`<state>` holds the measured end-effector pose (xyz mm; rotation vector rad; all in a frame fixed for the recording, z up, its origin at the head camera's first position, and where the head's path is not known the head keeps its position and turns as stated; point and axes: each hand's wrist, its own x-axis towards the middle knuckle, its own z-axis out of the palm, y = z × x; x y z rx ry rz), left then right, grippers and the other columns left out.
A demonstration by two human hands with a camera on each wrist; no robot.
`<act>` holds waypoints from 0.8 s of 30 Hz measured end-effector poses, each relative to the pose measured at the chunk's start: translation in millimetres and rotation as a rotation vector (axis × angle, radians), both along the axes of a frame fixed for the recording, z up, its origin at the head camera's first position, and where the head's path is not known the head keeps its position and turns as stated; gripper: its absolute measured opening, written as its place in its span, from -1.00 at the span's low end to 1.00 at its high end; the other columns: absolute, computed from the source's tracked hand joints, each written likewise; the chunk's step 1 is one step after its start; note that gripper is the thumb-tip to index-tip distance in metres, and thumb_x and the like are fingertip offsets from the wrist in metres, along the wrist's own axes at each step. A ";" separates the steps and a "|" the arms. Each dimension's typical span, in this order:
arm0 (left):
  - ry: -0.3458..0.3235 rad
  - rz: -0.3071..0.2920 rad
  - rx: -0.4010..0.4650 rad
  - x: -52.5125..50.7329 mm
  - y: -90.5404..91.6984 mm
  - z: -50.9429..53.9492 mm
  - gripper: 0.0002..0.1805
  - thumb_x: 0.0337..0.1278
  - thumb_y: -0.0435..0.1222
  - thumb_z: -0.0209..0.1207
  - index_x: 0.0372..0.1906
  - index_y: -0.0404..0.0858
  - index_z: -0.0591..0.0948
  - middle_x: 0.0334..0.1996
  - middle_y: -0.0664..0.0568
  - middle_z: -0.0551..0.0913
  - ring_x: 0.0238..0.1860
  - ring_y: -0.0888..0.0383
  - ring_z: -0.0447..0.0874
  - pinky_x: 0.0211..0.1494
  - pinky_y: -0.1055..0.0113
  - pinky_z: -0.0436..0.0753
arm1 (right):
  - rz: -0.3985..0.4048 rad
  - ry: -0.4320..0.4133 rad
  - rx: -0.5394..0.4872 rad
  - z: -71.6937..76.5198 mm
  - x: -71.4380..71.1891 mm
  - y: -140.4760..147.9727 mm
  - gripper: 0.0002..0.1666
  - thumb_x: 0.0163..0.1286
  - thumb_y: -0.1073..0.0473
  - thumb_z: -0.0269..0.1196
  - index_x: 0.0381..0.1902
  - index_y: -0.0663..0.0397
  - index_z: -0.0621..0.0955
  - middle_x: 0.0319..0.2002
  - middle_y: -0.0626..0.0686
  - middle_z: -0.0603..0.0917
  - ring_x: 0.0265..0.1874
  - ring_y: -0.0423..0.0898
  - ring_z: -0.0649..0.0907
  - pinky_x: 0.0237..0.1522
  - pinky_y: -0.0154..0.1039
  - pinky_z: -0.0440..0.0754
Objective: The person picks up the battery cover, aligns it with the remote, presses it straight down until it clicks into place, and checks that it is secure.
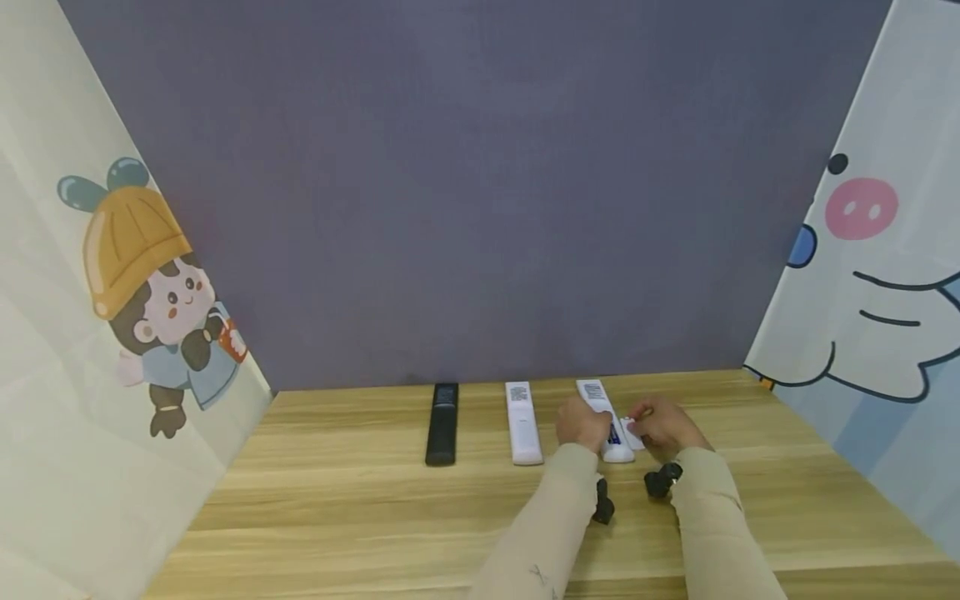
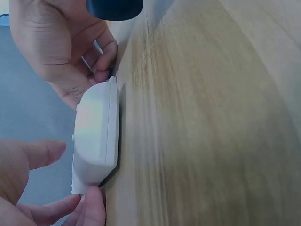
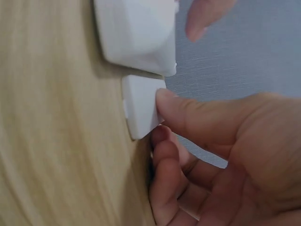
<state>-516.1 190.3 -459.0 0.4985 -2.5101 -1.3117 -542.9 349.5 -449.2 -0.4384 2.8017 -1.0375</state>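
Beside a white remote control (image 1: pixel 618 451), my right hand (image 1: pixel 663 423) pinches a small white battery cover (image 3: pixel 140 106) between thumb and fingers. In the right wrist view the cover rests close to the table, near the remote's end. My left hand (image 1: pixel 581 423) is at the remote's left side. Its fingertips (image 2: pixel 93 207) touch the remote's side, while the left thumb (image 2: pixel 44 153) hovers apart from it. The remote lies back up, its battery compartment (image 1: pixel 614 434) uncovered with something dark blue inside. Part of the remote is hidden behind the left hand.
Another white remote (image 1: pixel 523 425) and a black remote (image 1: pixel 442 425) lie to the left on the wooden table (image 1: pixel 337 517). A grey panel (image 1: pixel 480 208) stands along the table's back edge. Printed white sheets (image 1: pixel 862 317) flank the table.
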 end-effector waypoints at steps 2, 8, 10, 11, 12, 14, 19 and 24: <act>-0.008 0.004 -0.032 -1.0 2.7 1.0 -0.66 -0.16 -0.15 0.53 -0.43 -0.34 0.70 -0.39 -0.17 0.75 -0.31 -0.11 0.72 -0.18 0.02 0.70 | 0.004 0.016 0.020 0.5 0.0 1.6 -0.74 0.27 0.24 0.34 -0.16 0.34 0.66 -0.33 0.15 0.68 -0.39 -0.05 0.58 -0.34 -0.25 0.51; -0.037 0.025 -0.087 -4.9 10.4 2.3 -0.56 -0.23 -0.07 0.57 -0.38 -0.33 0.69 -0.35 -0.16 0.75 -0.27 -0.10 0.74 -0.22 0.03 0.71 | -0.041 -0.008 0.029 2.2 1.5 -0.7 -0.74 0.30 0.25 0.34 -0.14 0.35 0.65 -0.31 0.15 0.69 -0.34 -0.03 0.60 -0.33 -0.23 0.54; -0.057 0.039 -0.119 -5.9 12.4 1.9 -0.52 -0.24 -0.04 0.58 -0.34 -0.33 0.70 -0.31 -0.16 0.75 -0.23 -0.10 0.74 -0.20 0.03 0.71 | -0.050 -0.021 0.024 1.7 1.5 -2.3 -0.76 0.31 0.26 0.33 -0.15 0.36 0.64 -0.34 0.13 0.66 -0.36 -0.04 0.59 -0.35 -0.23 0.54; -0.065 0.045 -0.130 -6.1 13.1 1.9 -0.50 -0.25 -0.04 0.58 -0.31 -0.34 0.70 -0.30 -0.17 0.74 -0.22 -0.11 0.74 -0.19 0.02 0.72 | -0.050 -0.022 0.029 1.1 1.0 -3.1 -0.77 0.32 0.27 0.33 -0.16 0.36 0.64 -0.35 0.13 0.65 -0.36 -0.04 0.59 -0.35 -0.24 0.54; -0.075 0.048 -0.143 -6.3 13.7 1.6 -0.49 -0.24 -0.03 0.58 -0.29 -0.34 0.70 -0.28 -0.17 0.74 -0.21 -0.12 0.74 -0.18 0.01 0.72 | -0.056 -0.029 0.029 0.2 0.6 -3.8 -0.78 0.32 0.28 0.33 -0.16 0.35 0.63 -0.36 0.11 0.64 -0.37 -0.05 0.59 -0.36 -0.25 0.54; -0.094 0.053 -0.151 -6.9 15.2 1.4 -0.48 -0.23 -0.03 0.58 -0.26 -0.34 0.71 -0.25 -0.18 0.72 -0.18 -0.14 0.73 -0.15 -0.01 0.72 | -0.064 -0.039 0.034 -1.8 -1.0 -3.9 -0.79 0.33 0.28 0.32 -0.15 0.34 0.63 -0.35 0.10 0.64 -0.35 -0.05 0.58 -0.35 -0.26 0.53; -0.122 0.082 -0.135 -9.3 18.3 0.4 -0.51 -0.25 -0.06 0.59 -0.29 -0.33 0.69 -0.28 -0.18 0.70 -0.21 -0.14 0.71 -0.19 -0.05 0.72 | -0.059 -0.042 0.039 -1.6 -1.5 -3.8 -0.79 0.34 0.28 0.32 -0.16 0.33 0.62 -0.33 0.11 0.63 -0.33 -0.05 0.58 -0.32 -0.26 0.51; -0.134 0.121 -0.109 -12.2 22.8 -1.1 -0.51 -0.29 -0.08 0.60 -0.30 -0.34 0.70 -0.29 -0.19 0.72 -0.22 -0.15 0.71 -0.23 -0.08 0.71 | -0.057 -0.036 0.025 -0.2 -0.4 -3.5 -0.80 0.34 0.28 0.31 -0.17 0.34 0.61 -0.33 0.11 0.62 -0.32 -0.04 0.57 -0.31 -0.25 0.51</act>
